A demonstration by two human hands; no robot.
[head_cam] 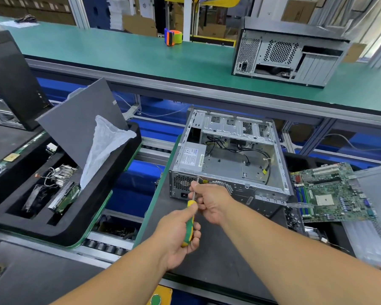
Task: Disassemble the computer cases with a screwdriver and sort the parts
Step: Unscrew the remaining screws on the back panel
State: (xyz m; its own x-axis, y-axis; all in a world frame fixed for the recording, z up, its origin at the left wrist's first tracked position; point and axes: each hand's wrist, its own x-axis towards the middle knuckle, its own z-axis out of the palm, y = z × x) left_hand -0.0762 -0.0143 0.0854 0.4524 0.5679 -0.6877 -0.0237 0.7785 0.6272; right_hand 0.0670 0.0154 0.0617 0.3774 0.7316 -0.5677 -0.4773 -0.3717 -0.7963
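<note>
An open silver computer case (229, 155) lies on its side on a dark mat, its power supply (190, 158) still inside at the left and loose black cables in the bay. My left hand (178, 234) grips the yellow-green handle of a screwdriver (189, 221). The metal shaft runs up to the case's rear panel beside the power supply grille. My right hand (209, 201) pinches the shaft near the tip, steadying it against the panel.
A green motherboard (330, 192) rests in a bin to the right. A black foam tray (59, 194) at the left holds a drive, cables, a grey panel and a plastic bag. Another case (288, 56) and a tape dispenser (173, 37) stand on the far green bench.
</note>
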